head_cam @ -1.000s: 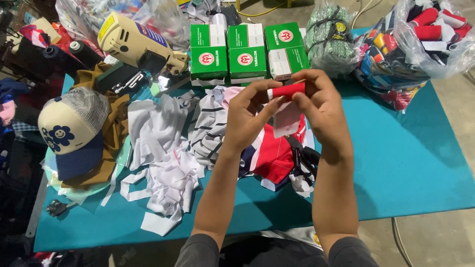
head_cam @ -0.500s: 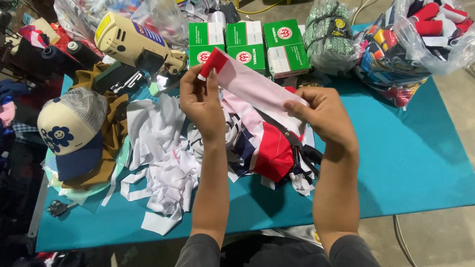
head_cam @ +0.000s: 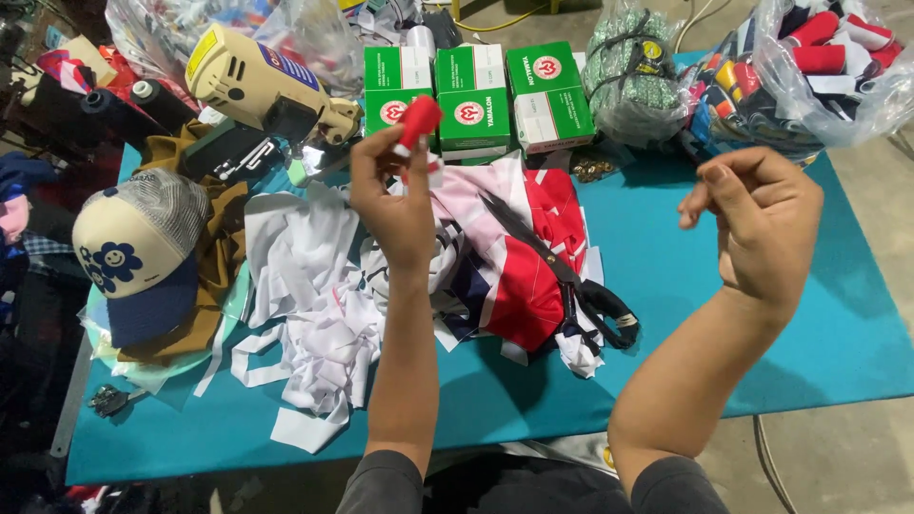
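Observation:
My left hand (head_cam: pixel 392 195) is raised over the table and pinches a small red piece of fabric (head_cam: pixel 417 121) between thumb and fingers. My right hand (head_cam: pixel 757 221) is lifted to the right with its fingers curled in; nothing shows inside it. Below the hands lies a heap of red, pink, white and dark fabric pieces (head_cam: pixel 519 252) on the blue table top (head_cam: pixel 781 343). Black scissors (head_cam: pixel 562 271) rest across the heap, handles toward the front right.
White cloth scraps (head_cam: pixel 319 314) pile at the left. A cream and navy cap (head_cam: pixel 138 252) lies on brown cloth. A cream electric cutting tool (head_cam: pixel 257 86), three green boxes (head_cam: pixel 476 95), a netted bundle (head_cam: pixel 638 76) and a clear bag of spools (head_cam: pixel 819 67) line the back.
My hands have come apart. The left one went up and left with the red piece; the right one let go and swung out to the right. The pink and red cloth dropped onto the heap.

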